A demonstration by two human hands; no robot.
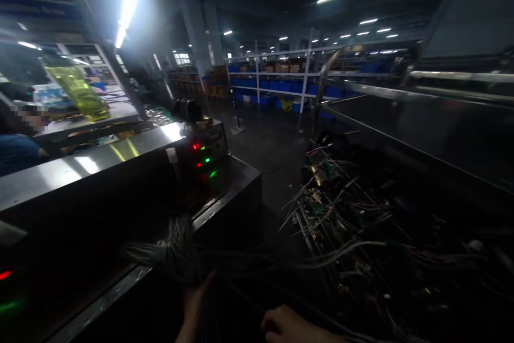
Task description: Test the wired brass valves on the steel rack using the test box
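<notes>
At the lower middle, my left hand (196, 303) is closed around a thick bundle of grey wires (182, 246), its thumb raised along them. The bundle lies over the metal edge of the machine bench, and strands trail right toward the cart. My right hand (287, 324) is low in the picture, to the right of the left one. Its fingers are curled, and darkness hides whatever may be between them. Nearest to it is a tangle of wires (333, 252) with small green and brass-coloured parts.
A control box (209, 145) with red and green displays stands on the metal bench (225, 209). To the right rises a metal-framed cart (327, 78). Shelves (283, 73) with blue bins stand farther back. A person's blue sleeve (20, 150) shows at left.
</notes>
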